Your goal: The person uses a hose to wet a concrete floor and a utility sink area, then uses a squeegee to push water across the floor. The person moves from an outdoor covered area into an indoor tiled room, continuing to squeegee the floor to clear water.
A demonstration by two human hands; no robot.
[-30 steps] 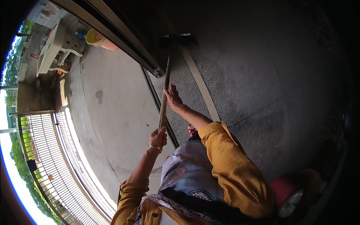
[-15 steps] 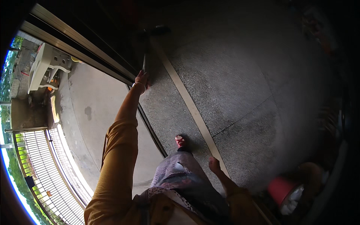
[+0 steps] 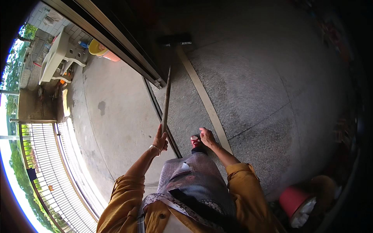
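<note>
The long-handled broom (image 3: 167, 93) runs away from the person across the grey speckled floor (image 3: 264, 85), its dark brush head (image 3: 175, 39) lying far out on the floor beside the pale strip (image 3: 204, 101) that crosses the floor on a slant. The thin wooden handle slopes back and up to the left hand (image 3: 160, 139), which is curled around its near end in a closed grip; held that far back, the stick gives the longest reach, which is probably why the head can sit so far forward while the person stands where they are. A bracelet shows at that wrist.

The right hand (image 3: 207, 136) is off the handle altogether (so the broom is carried one-handed at this instant). It hangs low in front of the patterned skirt (image 3: 196, 178), fingers loosely bent and holding nothing, just above a red sandal (image 3: 195, 139) on the floor.

The handle lies close along the sliding-door track (image 3: 161, 116) that divides the inner floor from the smoother concrete terrace (image 3: 116, 116) outside. Out there stand a white plastic bench (image 3: 58, 58) and a yellow bucket (image 3: 96, 47), with a metal railing (image 3: 46, 167) along the edge. Low on the right, in shadow, sits a red bin (image 3: 292, 200) with something white in it.
</note>
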